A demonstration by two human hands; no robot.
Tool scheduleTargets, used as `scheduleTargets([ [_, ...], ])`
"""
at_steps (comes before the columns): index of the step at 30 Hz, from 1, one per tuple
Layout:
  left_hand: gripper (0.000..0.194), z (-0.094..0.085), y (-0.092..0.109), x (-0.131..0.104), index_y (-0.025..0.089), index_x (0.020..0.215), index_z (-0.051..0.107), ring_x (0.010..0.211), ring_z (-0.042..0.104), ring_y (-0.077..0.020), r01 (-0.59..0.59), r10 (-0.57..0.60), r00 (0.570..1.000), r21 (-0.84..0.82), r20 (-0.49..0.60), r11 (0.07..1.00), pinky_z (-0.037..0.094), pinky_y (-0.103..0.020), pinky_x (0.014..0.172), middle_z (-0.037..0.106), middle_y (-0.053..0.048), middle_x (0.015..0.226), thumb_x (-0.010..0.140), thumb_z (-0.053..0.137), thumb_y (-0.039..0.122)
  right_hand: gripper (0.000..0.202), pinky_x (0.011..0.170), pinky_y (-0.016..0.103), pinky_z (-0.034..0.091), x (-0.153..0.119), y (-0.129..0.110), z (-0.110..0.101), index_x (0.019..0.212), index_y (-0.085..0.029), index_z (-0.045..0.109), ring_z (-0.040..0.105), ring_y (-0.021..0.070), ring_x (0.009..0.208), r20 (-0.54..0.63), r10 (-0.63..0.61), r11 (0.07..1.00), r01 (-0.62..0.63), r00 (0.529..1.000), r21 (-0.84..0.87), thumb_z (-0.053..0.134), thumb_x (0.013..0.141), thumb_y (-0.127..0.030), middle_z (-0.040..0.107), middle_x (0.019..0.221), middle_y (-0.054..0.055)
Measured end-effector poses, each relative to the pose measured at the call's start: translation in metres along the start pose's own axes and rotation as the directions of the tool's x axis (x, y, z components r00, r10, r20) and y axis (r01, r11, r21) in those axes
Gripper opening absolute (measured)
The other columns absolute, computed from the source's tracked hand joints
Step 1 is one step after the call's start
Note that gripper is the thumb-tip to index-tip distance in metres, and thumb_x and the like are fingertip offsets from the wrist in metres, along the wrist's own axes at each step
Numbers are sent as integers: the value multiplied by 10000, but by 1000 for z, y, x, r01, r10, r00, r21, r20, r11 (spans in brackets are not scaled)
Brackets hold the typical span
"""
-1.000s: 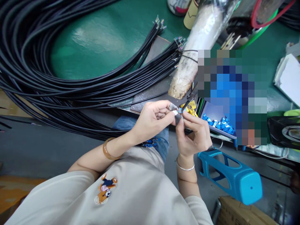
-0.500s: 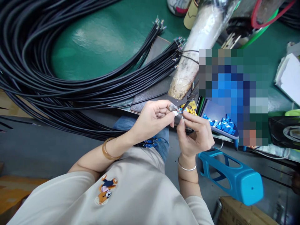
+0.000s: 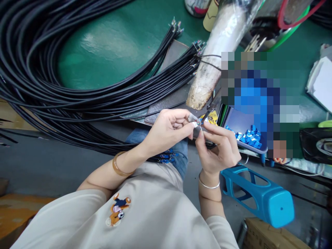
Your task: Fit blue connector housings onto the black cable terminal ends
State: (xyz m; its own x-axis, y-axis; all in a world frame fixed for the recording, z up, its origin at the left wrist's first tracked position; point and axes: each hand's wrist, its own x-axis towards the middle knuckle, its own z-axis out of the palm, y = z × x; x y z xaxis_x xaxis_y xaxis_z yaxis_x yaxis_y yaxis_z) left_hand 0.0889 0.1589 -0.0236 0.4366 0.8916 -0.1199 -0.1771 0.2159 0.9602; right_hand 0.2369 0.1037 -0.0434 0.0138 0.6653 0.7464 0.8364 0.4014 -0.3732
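Gleaming grn tbl (image 3: pixel 109 45) under cbls (image 3: pixel 103 98)

We can't count the thin wires (image 3: pixel 199 121) pinched at the left hand (image 3: pixel 169 129); they are too small, and its fingers (image 3: pixel 187 130) hide part of them. Whether the right hand (image 3: pixel 220 148) grips one, we cannot tell. The blue pieces (image 3: pixel 250 137) are too tiny for us to read in detail, and a pixelated patch (image 3: pixel 287 110) covers part of their tray (image 3: pixel 240 117). We lose the black cables (image 3: pixel 28 52) past the left and top edges, and the cardboard box (image 3: pixel 272 233) below.
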Motion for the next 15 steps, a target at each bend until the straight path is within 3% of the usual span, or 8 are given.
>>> scheduleTargets([
  [15, 146, 1, -3, -3, 146, 654, 521, 486, 516, -46, 12, -11, 1000, 55, -22, 998, 399, -148, 478, 603, 11, 547, 782, 580, 108, 180, 744, 255, 611, -3, 1, -1, 854, -208, 620, 744, 137, 806, -6, -18, 1000, 18, 1000, 17, 737, 790, -88, 777, 908, 19],
])
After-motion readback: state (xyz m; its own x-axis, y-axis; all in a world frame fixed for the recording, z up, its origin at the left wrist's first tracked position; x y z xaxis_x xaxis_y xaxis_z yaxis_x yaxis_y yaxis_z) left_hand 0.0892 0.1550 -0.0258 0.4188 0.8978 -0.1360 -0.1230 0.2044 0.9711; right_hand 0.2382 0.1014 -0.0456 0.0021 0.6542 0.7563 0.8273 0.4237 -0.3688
